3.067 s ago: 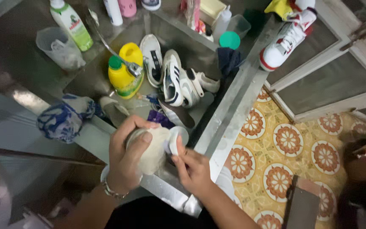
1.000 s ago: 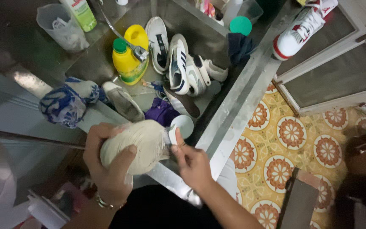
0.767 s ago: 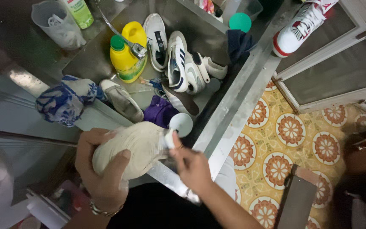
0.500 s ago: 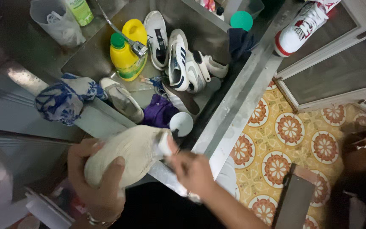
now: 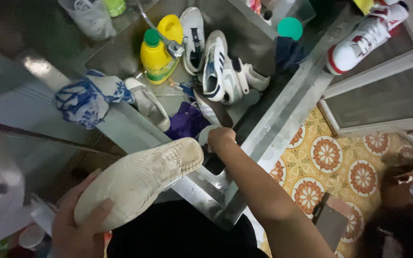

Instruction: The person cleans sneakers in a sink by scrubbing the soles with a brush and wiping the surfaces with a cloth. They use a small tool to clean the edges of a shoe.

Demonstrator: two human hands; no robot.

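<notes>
Left hand (image 5: 75,227): closed around the heel end of 1 dirty white shoe (image 5: 139,179), held sole-up in front of the near edge of the steel sink (image 5: 259,129). Right hand (image 5: 221,138): reaching into the sink's near right corner, over a white round item (image 5: 205,134); its grip cannot be told. Sink also holds 1 yellow bottle (image 5: 157,55), several sneakers (image 5: 216,67) and a purple cloth (image 5: 186,122).

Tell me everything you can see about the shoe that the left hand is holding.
The shoe is turned sole up, so mostly its pale, beige-grey outsole shows, with a fine tread pattern and dirty, worn-looking patches. It looks like rubber. It lies slanted, one end near the sink's front rim, the other end low in the picture. The left hand grips that low end, fingers wrapped over the sole's edge. The right hand is apart from it, reaching into the sink.
</notes>
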